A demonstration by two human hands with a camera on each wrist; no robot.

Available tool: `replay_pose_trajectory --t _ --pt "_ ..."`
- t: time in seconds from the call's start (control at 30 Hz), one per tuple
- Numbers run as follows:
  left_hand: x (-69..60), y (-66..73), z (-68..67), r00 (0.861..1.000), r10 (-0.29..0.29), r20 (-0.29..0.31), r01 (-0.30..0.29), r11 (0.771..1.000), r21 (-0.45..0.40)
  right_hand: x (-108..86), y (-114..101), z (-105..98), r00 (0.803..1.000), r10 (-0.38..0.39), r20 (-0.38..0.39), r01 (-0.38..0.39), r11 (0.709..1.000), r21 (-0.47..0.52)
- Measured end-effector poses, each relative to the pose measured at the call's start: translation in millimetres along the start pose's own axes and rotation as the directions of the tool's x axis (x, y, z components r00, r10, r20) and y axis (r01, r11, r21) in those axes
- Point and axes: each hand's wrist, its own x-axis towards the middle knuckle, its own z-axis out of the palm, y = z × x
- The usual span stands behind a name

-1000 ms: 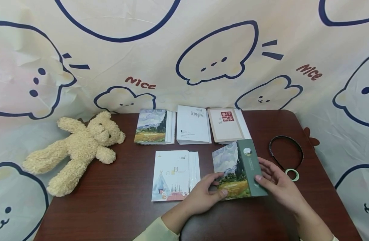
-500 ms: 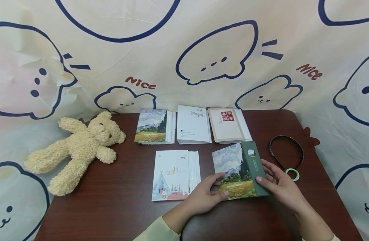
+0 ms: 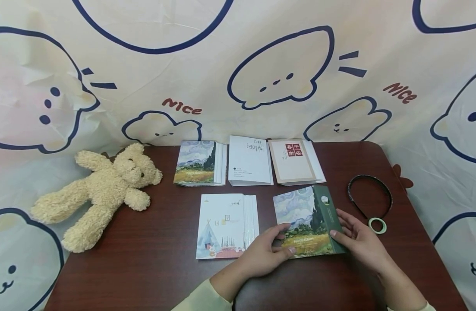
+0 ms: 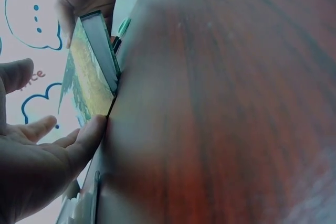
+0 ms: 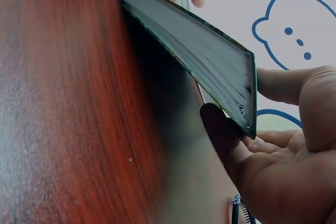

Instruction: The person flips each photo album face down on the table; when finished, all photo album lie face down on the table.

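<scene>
A photo album [image 3: 304, 220] with a painted landscape cover and green spine tilts over the table, its spine side raised. My right hand [image 3: 364, 242] grips the spine side; in the right wrist view, thumb and fingers pinch the spine [image 5: 253, 98], with the pages showing. At its left side, my left hand [image 3: 261, 252] rests against the lower left corner. In the left wrist view, one finger [image 4: 94, 129] touches the album's corner while the thumb [image 4: 18, 74] stands apart. Left of it lies a white album [image 3: 222, 226] with a tent drawing.
Behind stand another landscape album [image 3: 195, 162], a white album [image 3: 248, 160] and a cream album [image 3: 291, 162] with red characters. A teddy bear [image 3: 105, 190] lies left. A black headband [image 3: 389, 190] and a pale green ring [image 3: 377, 225] lie right. A printed cloth [image 3: 261, 121] hangs behind the table.
The album's top edge has shifted slightly toward me, and its green spine shows narrower as that side tips down. My right hand has followed slightly; my left hand has barely moved.
</scene>
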Motion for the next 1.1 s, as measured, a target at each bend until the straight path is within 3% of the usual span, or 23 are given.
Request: replay_pose_trajectory --t 0.33,0.7,0.97,1.1 --pt "0.0 -1.7 -4.2 1.000 -0.022 -0.009 0.022 0.999 0.045 1.0 5 5 0.999 0.029 -0.037 -0.034 0.987 -0.157" --pt "-3.1 0.8 -10.5 0.999 -0.014 -0.028 0.016 0.999 0.051 2.1 3 13 0.999 -0.004 -0.048 -0.008 0.973 -0.233" --pt "-4.0 -0.8 -15.6 0.999 -0.018 -0.026 0.019 0.999 0.050 2.5 1 18 0.991 -0.120 -0.054 0.090 0.918 -0.385" --pt "-4.5 -0.5 -17.0 1.000 -0.013 -0.020 0.013 0.999 0.043 2.0 0 20 0.990 -0.132 -0.056 0.098 0.909 -0.406"
